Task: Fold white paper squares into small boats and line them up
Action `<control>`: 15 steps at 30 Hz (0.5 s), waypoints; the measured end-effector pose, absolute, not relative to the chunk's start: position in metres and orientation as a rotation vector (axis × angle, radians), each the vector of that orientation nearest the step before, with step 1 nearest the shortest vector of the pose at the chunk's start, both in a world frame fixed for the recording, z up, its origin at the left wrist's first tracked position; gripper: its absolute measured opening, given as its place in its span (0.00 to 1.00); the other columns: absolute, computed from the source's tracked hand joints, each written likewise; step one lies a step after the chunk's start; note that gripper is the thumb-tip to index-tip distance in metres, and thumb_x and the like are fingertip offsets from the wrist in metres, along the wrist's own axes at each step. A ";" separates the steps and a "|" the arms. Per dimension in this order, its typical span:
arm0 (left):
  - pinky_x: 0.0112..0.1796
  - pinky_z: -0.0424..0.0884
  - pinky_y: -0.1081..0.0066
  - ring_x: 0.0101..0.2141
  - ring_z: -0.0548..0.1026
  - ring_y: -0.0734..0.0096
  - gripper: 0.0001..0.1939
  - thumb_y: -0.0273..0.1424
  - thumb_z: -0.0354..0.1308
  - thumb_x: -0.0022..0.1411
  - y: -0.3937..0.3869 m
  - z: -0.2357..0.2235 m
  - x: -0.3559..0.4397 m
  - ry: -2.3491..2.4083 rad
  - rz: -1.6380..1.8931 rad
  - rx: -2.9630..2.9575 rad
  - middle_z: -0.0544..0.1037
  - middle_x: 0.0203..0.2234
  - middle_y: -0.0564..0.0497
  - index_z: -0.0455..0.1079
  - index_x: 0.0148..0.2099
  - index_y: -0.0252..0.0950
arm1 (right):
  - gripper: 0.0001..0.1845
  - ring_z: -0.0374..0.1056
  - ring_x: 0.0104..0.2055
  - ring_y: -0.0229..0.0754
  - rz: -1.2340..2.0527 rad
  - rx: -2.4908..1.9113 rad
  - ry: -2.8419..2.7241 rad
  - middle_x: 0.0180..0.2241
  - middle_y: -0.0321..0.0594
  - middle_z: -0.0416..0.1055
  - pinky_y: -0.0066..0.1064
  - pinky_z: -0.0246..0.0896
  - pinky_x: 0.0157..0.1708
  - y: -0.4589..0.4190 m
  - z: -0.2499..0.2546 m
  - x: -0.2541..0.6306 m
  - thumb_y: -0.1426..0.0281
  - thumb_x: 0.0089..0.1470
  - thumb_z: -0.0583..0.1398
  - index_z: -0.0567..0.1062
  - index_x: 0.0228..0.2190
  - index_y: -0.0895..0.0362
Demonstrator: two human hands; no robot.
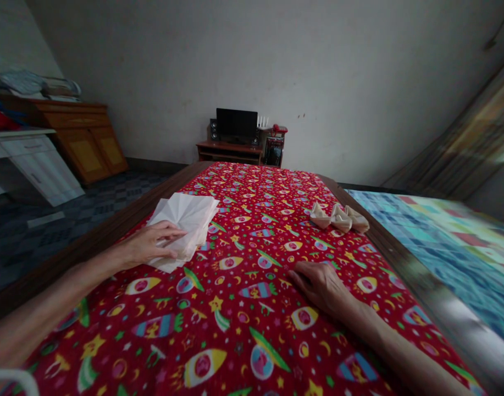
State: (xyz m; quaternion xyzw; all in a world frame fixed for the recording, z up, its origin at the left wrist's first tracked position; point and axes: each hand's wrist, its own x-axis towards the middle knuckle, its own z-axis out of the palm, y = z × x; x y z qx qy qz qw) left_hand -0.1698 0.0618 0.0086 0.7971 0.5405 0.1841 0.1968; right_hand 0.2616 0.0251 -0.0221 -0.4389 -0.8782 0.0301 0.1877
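My left hand (159, 242) rests on a stack of thin white paper sheets (186, 212), its thumb and fingers apart on the near left part of the stack. Crease lines fan out across the top sheet, and the edges of the pile are uneven. On the red patterned cloth (239, 308), my right hand (320, 283) lies with its fingers curled inward and nothing visible in them. Beyond it, three folded beige paper shapes (341, 218) sit side by side in a row near the cloth's right edge.
Dark wooden edging (383, 247) borders the cloth. To the right is a bed with a blue checked cover (433, 247). A monitor (237, 124) with speakers stands on a small desk by the far wall. Wooden cabinets (87, 140) and a white desk (37, 165) are at left.
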 end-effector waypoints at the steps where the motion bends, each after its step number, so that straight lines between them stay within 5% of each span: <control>1: 0.44 0.65 0.73 0.41 0.68 0.68 0.26 0.39 0.58 0.54 0.062 0.009 -0.170 1.524 0.519 2.222 0.70 0.41 0.49 0.68 0.54 0.33 | 0.19 0.55 0.21 0.33 0.079 -1.233 -2.473 0.20 0.34 0.63 0.28 0.44 0.24 0.025 -0.022 0.262 0.63 0.63 0.48 0.64 0.22 0.56; 15: 0.38 0.65 0.74 0.36 0.70 0.71 0.17 0.34 0.54 0.56 0.066 0.008 -0.175 1.486 0.609 2.250 0.73 0.37 0.47 0.73 0.45 0.31 | 0.19 0.55 0.21 0.33 0.104 -1.249 -2.477 0.20 0.34 0.62 0.28 0.43 0.24 0.024 -0.021 0.261 0.63 0.63 0.48 0.64 0.22 0.57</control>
